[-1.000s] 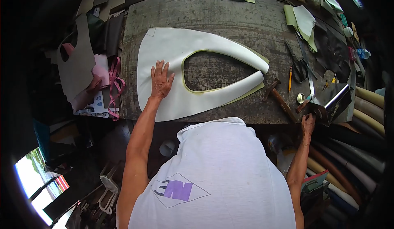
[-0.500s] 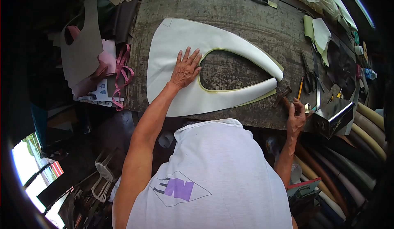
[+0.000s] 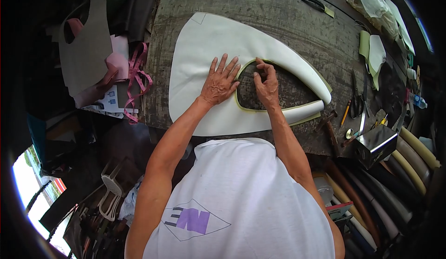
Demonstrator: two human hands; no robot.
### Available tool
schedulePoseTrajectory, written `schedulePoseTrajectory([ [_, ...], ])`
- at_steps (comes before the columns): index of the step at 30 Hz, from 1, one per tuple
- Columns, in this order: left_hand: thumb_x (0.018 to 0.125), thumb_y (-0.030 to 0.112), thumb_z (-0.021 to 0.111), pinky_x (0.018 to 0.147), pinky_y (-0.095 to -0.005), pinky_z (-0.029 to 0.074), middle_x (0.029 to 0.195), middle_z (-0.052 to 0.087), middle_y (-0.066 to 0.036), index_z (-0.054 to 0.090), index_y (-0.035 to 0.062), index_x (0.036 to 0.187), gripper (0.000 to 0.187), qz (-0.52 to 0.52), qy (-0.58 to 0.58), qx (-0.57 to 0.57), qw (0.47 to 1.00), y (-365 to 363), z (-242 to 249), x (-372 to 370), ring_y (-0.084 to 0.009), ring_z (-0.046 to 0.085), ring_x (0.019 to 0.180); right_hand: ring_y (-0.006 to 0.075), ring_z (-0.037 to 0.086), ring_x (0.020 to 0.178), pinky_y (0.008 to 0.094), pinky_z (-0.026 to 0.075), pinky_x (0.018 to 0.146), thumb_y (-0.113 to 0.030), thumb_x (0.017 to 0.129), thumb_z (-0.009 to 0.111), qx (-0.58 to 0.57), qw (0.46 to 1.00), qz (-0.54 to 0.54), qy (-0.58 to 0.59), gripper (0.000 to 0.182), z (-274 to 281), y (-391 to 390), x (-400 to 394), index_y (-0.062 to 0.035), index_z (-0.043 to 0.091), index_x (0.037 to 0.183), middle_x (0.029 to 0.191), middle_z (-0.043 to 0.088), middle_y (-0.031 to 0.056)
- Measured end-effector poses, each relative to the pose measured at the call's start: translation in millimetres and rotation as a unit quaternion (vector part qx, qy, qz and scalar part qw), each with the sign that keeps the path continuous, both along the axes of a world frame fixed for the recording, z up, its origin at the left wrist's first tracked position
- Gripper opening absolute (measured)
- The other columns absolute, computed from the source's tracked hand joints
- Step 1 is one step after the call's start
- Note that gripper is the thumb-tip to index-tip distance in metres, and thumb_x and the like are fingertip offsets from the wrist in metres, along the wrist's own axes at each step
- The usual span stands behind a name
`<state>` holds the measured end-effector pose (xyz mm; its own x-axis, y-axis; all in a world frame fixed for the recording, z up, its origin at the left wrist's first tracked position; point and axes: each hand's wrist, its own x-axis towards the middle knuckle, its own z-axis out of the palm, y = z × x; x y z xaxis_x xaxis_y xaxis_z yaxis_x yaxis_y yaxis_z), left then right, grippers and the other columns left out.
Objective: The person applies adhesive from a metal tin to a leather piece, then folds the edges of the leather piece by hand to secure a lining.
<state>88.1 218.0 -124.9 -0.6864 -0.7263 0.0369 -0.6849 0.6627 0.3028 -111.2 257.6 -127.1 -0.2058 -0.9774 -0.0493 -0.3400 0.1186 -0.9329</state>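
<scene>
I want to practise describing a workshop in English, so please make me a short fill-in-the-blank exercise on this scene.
The ____ hand lies flat on the white piece; the other hand is at its opening.
The tangled strip is coloured ____.
The pencil lies between the hammer and the ____.

left; pink; scissors

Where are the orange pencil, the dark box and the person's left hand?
Orange pencil [image 3: 345, 113]: head view, middle of its shaft.
Dark box [image 3: 377, 138]: head view, its shiny top.
Left hand [image 3: 217, 87]: head view, back of the hand.
</scene>
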Motion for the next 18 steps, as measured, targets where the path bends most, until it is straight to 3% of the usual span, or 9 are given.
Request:
schedulePoseTrajectory([
  [3,0.091,0.033,0.063,0.121,-0.0537,0.009,0.160,0.028,-0.009,0.044,0.0058,0.144,0.063,-0.004,0.008,0.004,1.000,-0.4,-0.1,0.5,-0.0337,0.015,0.150,0.0167,0.056,0.097,0.0293,0.048,0.084,-0.002,0.090,0.058,0.013,1.000,-0.008,0.027,0.024,9.8,0.0,3.6,-0.0038,0.052,0.114,0.136,0.059,0.0077],
  [6,0.091,0.035,0.063,0.121,-0.0545,0.009,0.160,0.028,-0.010,0.044,0.0031,0.144,0.064,-0.007,0.005,0.005,1.000,1.5,-0.1,2.7,-0.0337,0.015,0.150,0.0248,0.054,0.111,0.0347,0.044,0.096,-0.001,0.087,0.058,-0.047,0.992,0.021,0.112,0.025,11.9,-1.9,6.6,-0.0040,0.055,0.112,0.134,0.060,0.0079],
  [9,0.091,0.037,0.061,0.121,-0.0555,0.008,0.160,0.027,-0.010,0.043,0.0016,0.144,0.066,-0.002,-0.002,0.005,1.000,3.9,1.3,3.3,-0.0338,0.014,0.151,0.0289,0.048,0.122,0.0399,0.036,0.105,0.000,0.085,0.059,-0.026,0.992,0.048,0.114,0.024,11.7,-0.9,10.1,-0.0053,0.057,0.108,0.133,0.061,0.0057],
  [12,0.091,0.039,0.061,0.121,-0.0562,0.007,0.160,0.026,-0.010,0.043,0.0013,0.145,0.068,0.000,-0.008,0.006,1.000,4.5,2.7,2.6,-0.0340,0.014,0.151,0.0300,0.049,0.121,0.0442,0.035,0.104,0.001,0.082,0.059,-0.038,0.986,0.070,0.146,0.026,16.3,1.0,13.3,-0.0060,0.061,0.107,0.129,0.063,0.0042],
  [18,0.091,0.034,0.060,0.121,-0.0564,0.006,0.161,0.023,-0.012,0.039,0.0003,0.146,0.068,0.001,0.005,0.036,0.999,5.2,4.6,3.5,-0.0343,0.012,0.151,0.0296,0.048,0.123,0.0431,0.033,0.104,0.003,0.081,0.056,-0.029,0.980,0.151,0.127,0.028,15.6,5.9,11.3,-0.0073,0.062,0.106,0.122,0.066,0.0044],
])
